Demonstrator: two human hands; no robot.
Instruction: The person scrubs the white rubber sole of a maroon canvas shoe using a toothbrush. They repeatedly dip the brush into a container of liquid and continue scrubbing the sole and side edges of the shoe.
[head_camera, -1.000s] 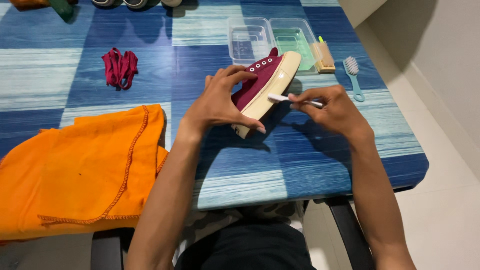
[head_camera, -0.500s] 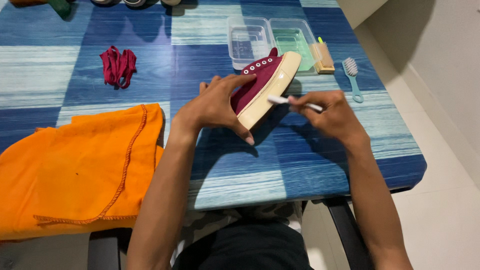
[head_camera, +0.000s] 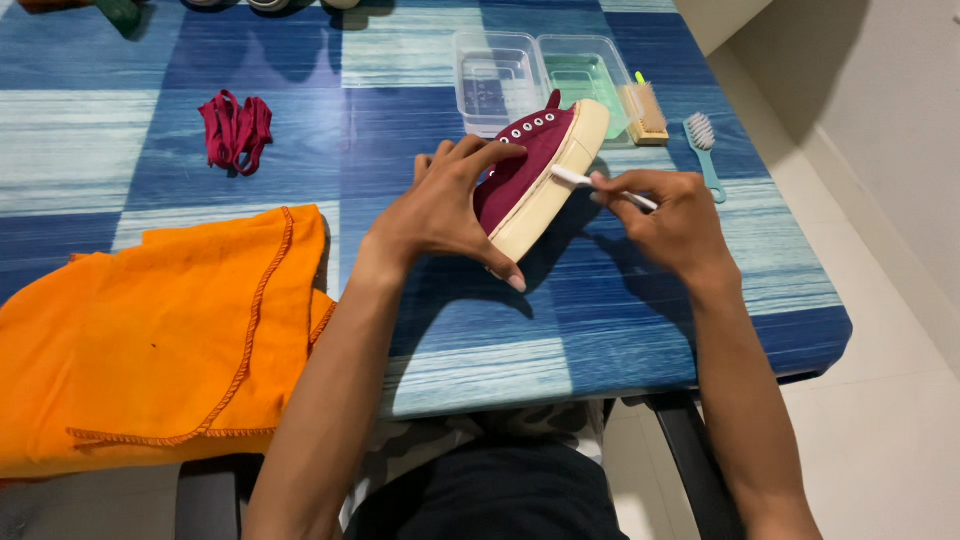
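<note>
A maroon canvas shoe (head_camera: 535, 160) with a cream sole lies tilted on its side on the blue striped table (head_camera: 420, 360). My left hand (head_camera: 450, 205) grips the shoe from the left, fingers over the upper and thumb under the sole's heel end. My right hand (head_camera: 670, 215) pinches a thin white brush (head_camera: 600, 185) whose head touches the sole's edge.
An orange cloth (head_camera: 150, 330) covers the table's near left. Maroon laces (head_camera: 235, 128) lie in a bundle at the left. Two clear plastic trays (head_camera: 540, 75) stand behind the shoe. Beside them are a wooden brush (head_camera: 645, 110) and a teal brush (head_camera: 703, 145). The table's right edge is close.
The shoe and both hands sit slightly farther up the table than before. The brush head stays against the sole's edge.
</note>
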